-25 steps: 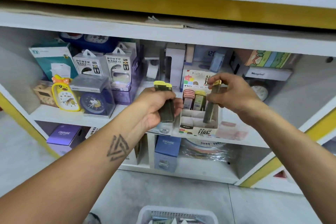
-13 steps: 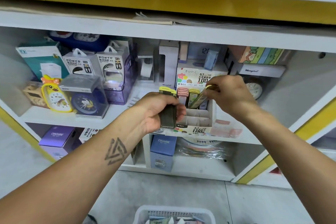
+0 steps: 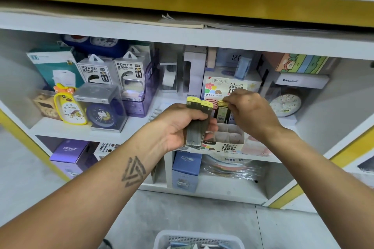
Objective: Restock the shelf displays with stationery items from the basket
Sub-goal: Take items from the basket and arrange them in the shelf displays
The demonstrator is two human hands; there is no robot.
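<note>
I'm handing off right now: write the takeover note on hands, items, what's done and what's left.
Left hand grips a stack of yellow-capped lead refill cases in front of the shelf.
Right hand pinches the top of one yellow-capped case, standing upright in the back row of the display box.
Done: some cases, pink-capped and yellow-capped, stand in the back row.
Left: the box's front compartments look empty; slot in the held stack, then fetch more from the white basket on the floor below.
</note>
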